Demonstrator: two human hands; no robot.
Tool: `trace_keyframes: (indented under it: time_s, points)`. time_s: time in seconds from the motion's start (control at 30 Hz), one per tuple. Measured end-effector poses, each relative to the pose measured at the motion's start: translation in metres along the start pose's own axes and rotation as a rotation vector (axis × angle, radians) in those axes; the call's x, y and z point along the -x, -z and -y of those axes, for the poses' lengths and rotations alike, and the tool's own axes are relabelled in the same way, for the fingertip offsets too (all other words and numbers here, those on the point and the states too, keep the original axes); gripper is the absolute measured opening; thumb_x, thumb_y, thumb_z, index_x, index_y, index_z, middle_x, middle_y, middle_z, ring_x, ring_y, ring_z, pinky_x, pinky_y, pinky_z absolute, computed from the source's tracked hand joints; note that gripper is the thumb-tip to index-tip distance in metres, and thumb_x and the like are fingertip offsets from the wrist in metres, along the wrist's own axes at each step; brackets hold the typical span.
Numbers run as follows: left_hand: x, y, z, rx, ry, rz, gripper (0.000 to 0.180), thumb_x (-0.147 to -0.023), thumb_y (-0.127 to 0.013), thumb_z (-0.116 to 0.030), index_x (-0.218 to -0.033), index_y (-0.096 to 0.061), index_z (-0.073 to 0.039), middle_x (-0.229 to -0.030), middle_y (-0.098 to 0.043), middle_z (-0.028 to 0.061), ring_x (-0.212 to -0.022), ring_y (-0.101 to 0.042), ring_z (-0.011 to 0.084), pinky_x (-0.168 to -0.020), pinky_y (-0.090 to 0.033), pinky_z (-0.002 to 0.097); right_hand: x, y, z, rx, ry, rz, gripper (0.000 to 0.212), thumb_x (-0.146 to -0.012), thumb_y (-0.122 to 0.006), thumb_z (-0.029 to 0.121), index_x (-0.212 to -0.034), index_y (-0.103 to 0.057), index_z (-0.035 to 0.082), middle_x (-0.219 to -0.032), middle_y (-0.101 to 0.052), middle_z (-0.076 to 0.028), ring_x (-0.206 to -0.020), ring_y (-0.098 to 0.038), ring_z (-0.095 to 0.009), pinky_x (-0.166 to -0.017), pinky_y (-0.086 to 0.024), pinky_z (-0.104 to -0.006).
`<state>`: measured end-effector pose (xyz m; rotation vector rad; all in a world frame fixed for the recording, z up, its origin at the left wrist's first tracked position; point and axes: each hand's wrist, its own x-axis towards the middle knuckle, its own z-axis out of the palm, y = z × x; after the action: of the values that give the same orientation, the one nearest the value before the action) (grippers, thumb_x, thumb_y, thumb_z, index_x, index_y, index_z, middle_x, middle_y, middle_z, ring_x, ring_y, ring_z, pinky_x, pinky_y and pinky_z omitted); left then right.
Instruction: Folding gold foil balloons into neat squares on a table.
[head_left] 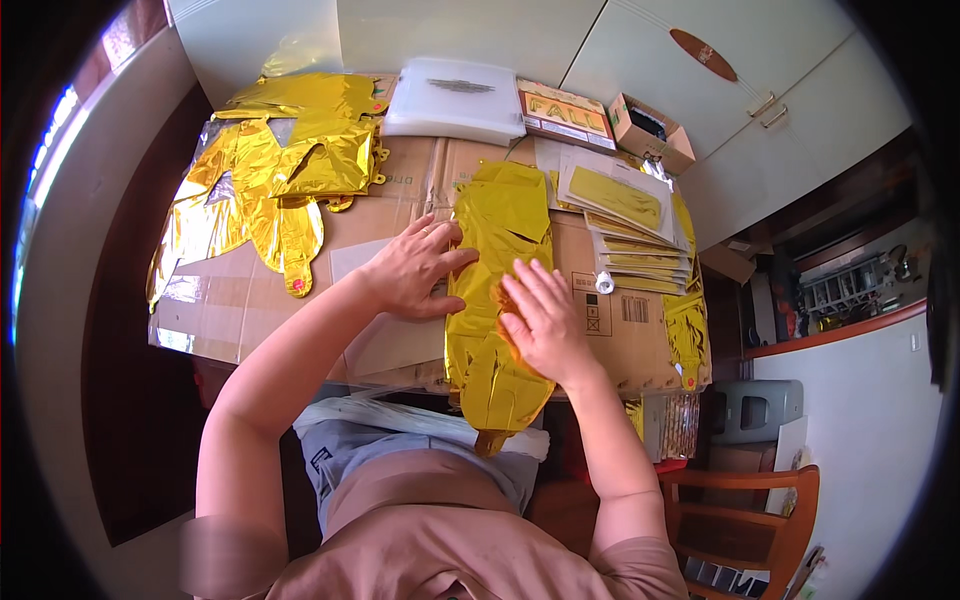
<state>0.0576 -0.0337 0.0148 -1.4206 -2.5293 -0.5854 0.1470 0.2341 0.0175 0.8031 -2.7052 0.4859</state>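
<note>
A flat gold foil balloon (500, 215) lies lengthwise on the cardboard-covered table in front of me, its lower end hanging over the near edge. My left hand (418, 270) rests at the balloon's left edge, fingers apart and touching the foil. Stretched out flat, the fingers of my right hand (545, 322) press on the right half of the foil. Beside that palm shows an orange-brown patch; I cannot tell whether it is a reflection or a separate thing. Under my left wrist lies a clear plastic sheet (385, 342).
Gold foil balloons (330, 155) are heaped at the far left. Along the back stand a white translucent case (453, 100), an orange box (566, 115) and a small open carton (650, 130). Packaged flat gold balloons (640, 245) are stacked at the right, near a small white roll (604, 283). A wooden chair (790, 500) stands lower right.
</note>
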Motion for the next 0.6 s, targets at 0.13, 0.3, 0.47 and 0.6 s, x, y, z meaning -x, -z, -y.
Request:
trace_keyframes:
  time_s: [0.13,0.3,0.47,0.6]
  points:
    - [0.000,0.003,-0.002,0.030,0.018,-0.012,0.073,-0.079,-0.074,-0.049,-0.137,-0.052,-0.009,-0.127,-0.051,0.0170,-0.125,-0.051,0.0371,-0.117,-0.029,0.0563,0.000,-0.008,0.015,0.009,0.118,0.087,0.047,-0.096,-0.064,0.031,-0.133,-0.061,0.003,-0.147,-0.052,-0.018,-0.142,-0.043,-0.037,-0.120,-0.028,-0.0544]
    - [0.003,-0.002,0.002,0.032,-0.002,-0.034,0.073,-0.079,-0.075,-0.049,-0.134,-0.052,-0.007,-0.126,-0.052,0.0171,-0.125,-0.051,0.0372,-0.116,-0.030,0.0565,0.002,-0.002,0.025,0.020,0.138,0.042,0.045,-0.092,-0.069,0.030,-0.128,-0.063,0.003,-0.138,-0.058,-0.017,-0.136,-0.049,-0.036,-0.117,-0.031,-0.0536]
    - [0.003,-0.005,0.002,0.019,-0.016,-0.065,0.073,-0.078,-0.075,-0.049,-0.133,-0.051,-0.006,-0.125,-0.053,0.0170,-0.125,-0.052,0.0371,-0.117,-0.029,0.0569,0.009,-0.003,0.030,-0.011,0.168,0.076,0.046,-0.093,-0.069,0.031,-0.127,-0.064,0.002,-0.137,-0.058,-0.018,-0.133,-0.050,-0.037,-0.116,-0.033,-0.0531]
    - [0.003,-0.005,0.002,0.018,-0.015,-0.065,0.072,-0.078,-0.074,-0.050,-0.131,-0.052,-0.006,-0.124,-0.053,0.0169,-0.125,-0.052,0.0370,-0.118,-0.029,0.0574,0.013,-0.004,0.034,-0.034,0.155,0.067,0.045,-0.091,-0.071,0.027,-0.127,-0.063,0.001,-0.136,-0.058,-0.020,-0.131,-0.051,-0.037,-0.114,-0.037,-0.0494]
